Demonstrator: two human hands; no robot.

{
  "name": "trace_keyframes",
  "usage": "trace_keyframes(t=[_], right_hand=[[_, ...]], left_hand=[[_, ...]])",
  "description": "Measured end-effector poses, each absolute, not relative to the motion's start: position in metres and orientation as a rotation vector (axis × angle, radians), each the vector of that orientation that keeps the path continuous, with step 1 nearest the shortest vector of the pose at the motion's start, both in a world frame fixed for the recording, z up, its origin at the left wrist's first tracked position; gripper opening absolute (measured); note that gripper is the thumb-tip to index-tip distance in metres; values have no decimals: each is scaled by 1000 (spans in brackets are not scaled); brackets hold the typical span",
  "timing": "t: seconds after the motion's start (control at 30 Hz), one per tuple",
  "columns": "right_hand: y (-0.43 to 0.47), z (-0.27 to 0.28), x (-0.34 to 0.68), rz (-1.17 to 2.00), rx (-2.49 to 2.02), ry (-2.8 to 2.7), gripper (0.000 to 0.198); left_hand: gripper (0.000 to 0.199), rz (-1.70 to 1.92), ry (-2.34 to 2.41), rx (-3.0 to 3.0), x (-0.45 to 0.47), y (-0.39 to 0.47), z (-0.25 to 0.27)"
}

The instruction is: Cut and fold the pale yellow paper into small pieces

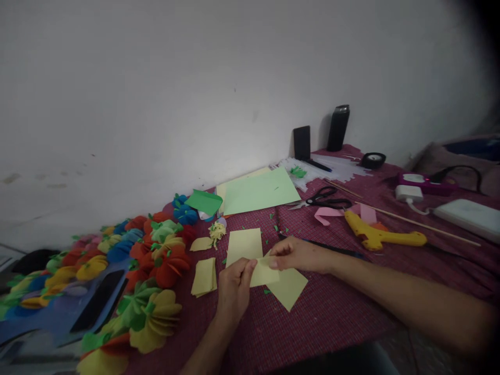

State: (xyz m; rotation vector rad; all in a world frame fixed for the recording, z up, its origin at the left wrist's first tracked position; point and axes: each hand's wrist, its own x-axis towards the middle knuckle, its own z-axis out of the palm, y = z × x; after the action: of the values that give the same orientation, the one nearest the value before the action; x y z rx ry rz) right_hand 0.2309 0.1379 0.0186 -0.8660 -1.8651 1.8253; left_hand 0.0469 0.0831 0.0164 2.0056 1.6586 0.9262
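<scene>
Between my two hands is a small piece of pale yellow paper (264, 275), held just above the table. My left hand (235, 284) pinches its left edge, thumb on top. The fingers of my right hand (292, 253) close on its upper right side. Beneath it lie a yellow paper rectangle (244, 244) and another yellow sheet (288, 290) turned at an angle. Left of my left hand sits a stack of cut yellow paper (204, 277). Above the stack are a yellow petal-shaped piece (201, 244) and a bunch of curled yellow strips (217, 232).
Many colourful paper pumpkins (167, 265) crowd the left side. Behind my hands lie a light green sheet (260, 192) and black-handled scissors (322, 199). A yellow glue gun (380, 237), a wooden stick (422, 224) and a power strip (424, 182) are on the right. A black bottle (338, 128) stands by the wall.
</scene>
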Motion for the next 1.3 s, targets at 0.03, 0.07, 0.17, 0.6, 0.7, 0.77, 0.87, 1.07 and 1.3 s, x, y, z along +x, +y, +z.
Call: trace_keyframes(t=[0.03, 0.07, 0.17, 0.6, 0.7, 0.77, 0.87, 1.07, 1.3], right_hand=[[136, 18, 230, 1918, -854, -1832, 32], [134, 18, 228, 1993, -850, -1803, 32], [126, 17, 222, 2055, -869, -1763, 29], [118, 20, 219, 1703, -937, -1976, 15], [119, 20, 222, 1681, -925, -2022, 20], [121, 19, 223, 1697, -902, -2013, 22], [123, 19, 225, 1747, -892, -1967, 24], [129, 24, 229, 1792, -901, -1927, 25], [142, 31, 242, 1820, -889, -1863, 21]], left_hand=[[34, 936, 1657, 2015, 47, 83, 16], [33, 944, 1652, 2028, 48, 83, 16], [32, 961, 1644, 2062, 50, 82, 15], [21, 1073, 1668, 2383, 55, 79, 8], [22, 1130, 1681, 2394, 52, 79, 10], [21, 1158, 1701, 2384, 51, 79, 12], [20, 1189, 1710, 2388, 49, 78, 14], [20, 1213, 1701, 2379, 45, 77, 17], [27, 1183, 1976, 2199, 33, 79, 29]])
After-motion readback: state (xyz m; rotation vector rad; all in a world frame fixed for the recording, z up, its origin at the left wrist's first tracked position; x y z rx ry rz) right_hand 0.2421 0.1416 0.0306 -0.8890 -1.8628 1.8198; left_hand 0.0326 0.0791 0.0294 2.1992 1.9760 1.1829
